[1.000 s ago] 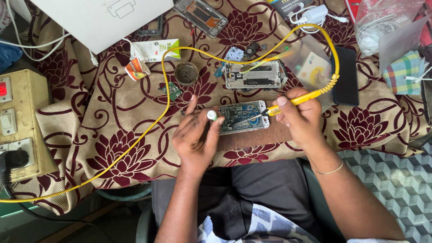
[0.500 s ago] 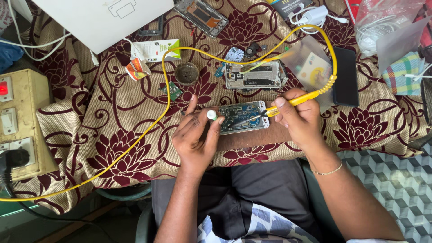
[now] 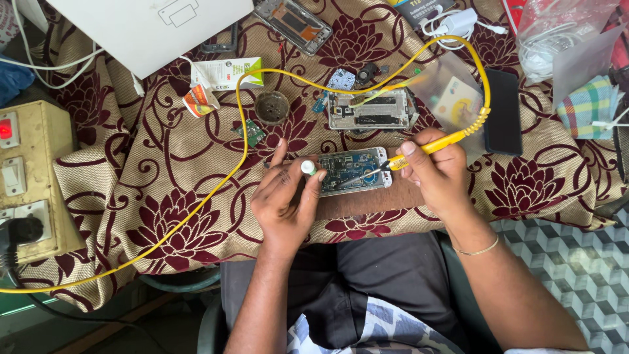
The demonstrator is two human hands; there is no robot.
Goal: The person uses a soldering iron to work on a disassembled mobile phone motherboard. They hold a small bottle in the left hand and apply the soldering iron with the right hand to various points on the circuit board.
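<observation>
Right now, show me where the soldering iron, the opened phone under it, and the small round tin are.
soldering iron [image 3: 438,143], head view, on its yellow handle just above the right hand.
opened phone [image 3: 350,167], head view, on the blue circuit board.
small round tin [image 3: 271,107], head view, on its dark middle.

Single head view, looking steeply down, close over cloth-covered table

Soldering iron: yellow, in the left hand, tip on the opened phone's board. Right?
Wrong hand. The head view shows the yellow soldering iron in the right hand, tip on the opened phone. The left hand holds a small white-capped item beside it.
</observation>
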